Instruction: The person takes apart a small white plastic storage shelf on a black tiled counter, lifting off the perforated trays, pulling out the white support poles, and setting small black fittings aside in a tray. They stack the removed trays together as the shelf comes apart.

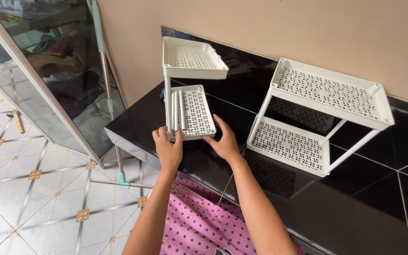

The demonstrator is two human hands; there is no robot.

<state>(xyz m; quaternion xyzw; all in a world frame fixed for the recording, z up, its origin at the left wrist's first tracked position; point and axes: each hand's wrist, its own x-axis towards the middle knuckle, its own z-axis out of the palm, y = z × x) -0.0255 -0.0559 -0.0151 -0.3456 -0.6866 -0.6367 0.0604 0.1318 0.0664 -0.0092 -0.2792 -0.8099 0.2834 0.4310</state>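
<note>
Far left of the fingers, past the counter's edge, a glass door (48, 80) leans in its metal frame over a tiled floor (38, 189), and a mop pole (106, 80) runs down beside it to a teal foot. Just right of that, the left hand (168, 150) grips the near left corner of a small white rack (192, 111), thumb on top of the lower tray's rim, the other fingers curled under and out of sight. A bundle of white poles (176, 109) lies on that lower tray, just ahead of the left fingertips, and one upright post rises from the same corner to the upper tray (192, 59), which is above and beyond both hands. The right hand (224, 141) holds the tray's near right corner, fingers spread narrow along the rim, thumb pressed on the edge. The rack stands on a black counter (242, 189), between the two hands. Well right of the right fingers, apart from them, a bigger white two-tier rack (322, 118) stands against the beige wall (284, 28). Below the wrists hangs pink dotted cloth (199, 226).
</note>
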